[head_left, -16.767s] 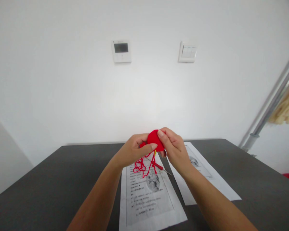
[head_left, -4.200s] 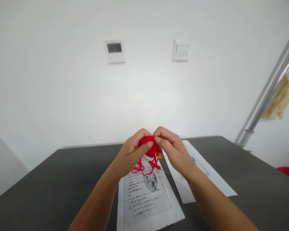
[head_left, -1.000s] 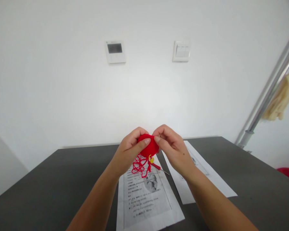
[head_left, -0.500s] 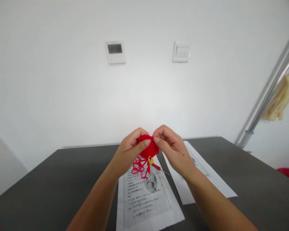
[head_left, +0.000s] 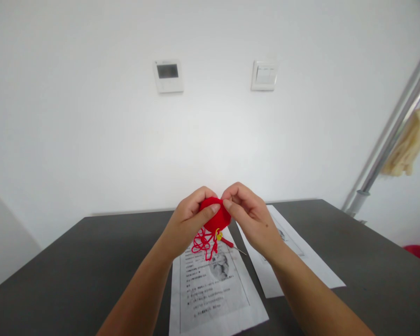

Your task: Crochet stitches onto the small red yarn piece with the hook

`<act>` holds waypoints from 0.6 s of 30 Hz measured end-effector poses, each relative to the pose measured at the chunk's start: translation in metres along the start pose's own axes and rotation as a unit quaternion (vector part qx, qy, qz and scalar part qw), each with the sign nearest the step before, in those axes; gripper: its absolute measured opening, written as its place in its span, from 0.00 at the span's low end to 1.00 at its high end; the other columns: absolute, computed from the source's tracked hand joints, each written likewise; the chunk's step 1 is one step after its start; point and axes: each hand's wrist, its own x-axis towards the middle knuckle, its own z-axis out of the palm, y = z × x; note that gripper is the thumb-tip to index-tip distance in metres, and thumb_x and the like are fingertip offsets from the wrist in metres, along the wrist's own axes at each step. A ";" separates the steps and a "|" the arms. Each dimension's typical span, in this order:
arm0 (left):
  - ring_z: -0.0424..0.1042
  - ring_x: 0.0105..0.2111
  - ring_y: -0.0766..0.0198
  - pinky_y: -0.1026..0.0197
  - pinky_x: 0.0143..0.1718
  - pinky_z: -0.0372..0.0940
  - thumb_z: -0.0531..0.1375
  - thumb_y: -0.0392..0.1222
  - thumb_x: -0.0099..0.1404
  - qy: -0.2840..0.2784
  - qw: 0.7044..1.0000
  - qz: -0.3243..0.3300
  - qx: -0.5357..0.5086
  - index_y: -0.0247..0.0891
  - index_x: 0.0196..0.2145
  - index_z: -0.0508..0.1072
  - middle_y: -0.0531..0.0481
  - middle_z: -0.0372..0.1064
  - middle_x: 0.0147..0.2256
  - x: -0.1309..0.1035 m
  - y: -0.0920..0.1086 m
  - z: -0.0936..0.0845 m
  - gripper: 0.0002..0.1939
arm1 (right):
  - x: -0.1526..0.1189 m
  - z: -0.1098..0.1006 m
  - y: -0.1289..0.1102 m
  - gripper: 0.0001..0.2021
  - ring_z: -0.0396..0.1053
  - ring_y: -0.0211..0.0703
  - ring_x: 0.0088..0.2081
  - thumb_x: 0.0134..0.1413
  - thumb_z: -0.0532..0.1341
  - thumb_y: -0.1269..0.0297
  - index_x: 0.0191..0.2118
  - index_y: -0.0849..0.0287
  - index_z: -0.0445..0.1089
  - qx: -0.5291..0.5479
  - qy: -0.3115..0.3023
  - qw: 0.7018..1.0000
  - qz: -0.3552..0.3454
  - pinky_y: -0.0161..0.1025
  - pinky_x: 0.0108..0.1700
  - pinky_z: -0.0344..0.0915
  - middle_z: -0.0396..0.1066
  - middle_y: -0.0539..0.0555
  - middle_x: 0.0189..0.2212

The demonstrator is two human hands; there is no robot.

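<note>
Both hands, left hand [head_left: 187,221] and right hand [head_left: 250,217], pinch a round, fuzzy red crochet piece [head_left: 216,217], fingers clamped on it.

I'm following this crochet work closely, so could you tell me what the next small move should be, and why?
Probably reach the right hand down for the crochet hook: it lies on the printed sheet, while both hands pinch the red crocheted piece, the left hand steadying it.
</note>
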 end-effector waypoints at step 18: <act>0.60 0.26 0.68 0.66 0.28 0.55 0.59 0.46 0.68 0.004 0.999 0.004 0.054 0.39 0.33 0.69 0.57 0.64 0.26 0.000 0.000 -0.002 0.09 | 0.001 0.002 0.001 0.04 0.57 0.35 0.22 0.58 0.57 0.64 0.32 0.56 0.65 0.004 -0.001 1.000 0.012 0.35 0.26 0.54 0.59 0.43 0.20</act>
